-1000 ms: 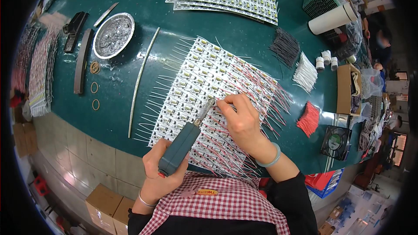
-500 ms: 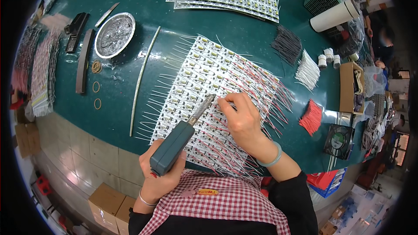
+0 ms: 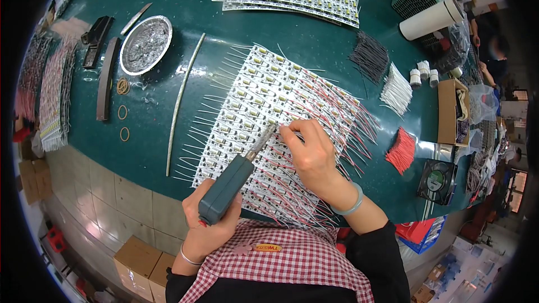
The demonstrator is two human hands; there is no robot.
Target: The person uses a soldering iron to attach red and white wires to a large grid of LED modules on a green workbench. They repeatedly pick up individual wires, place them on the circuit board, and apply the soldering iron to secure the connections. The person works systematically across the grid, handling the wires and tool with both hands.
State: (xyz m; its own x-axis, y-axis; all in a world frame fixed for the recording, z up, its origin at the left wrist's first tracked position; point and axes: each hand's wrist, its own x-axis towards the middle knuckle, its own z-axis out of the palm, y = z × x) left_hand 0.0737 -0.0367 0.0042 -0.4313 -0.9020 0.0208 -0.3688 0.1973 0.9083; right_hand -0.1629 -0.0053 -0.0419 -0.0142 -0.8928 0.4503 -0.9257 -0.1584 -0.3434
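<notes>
Left hand (image 3: 209, 234) gripping teal soldering iron (image 3: 227, 188), right hand (image 3: 312, 154) pinching red wire (image 3: 289, 134), brown carton (image 3: 452, 111) far right

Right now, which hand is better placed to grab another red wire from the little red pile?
Probably the right hand. It sits on the circuit board panel, on the same side as the red wire pile. The left hand is farther away and already grips the soldering iron.

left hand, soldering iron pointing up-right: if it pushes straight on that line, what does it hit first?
Probably the right hand: the soldering iron in the left hand has its tip at those fingertips, over the panel of small circuit boards. Depth unclear.
</notes>
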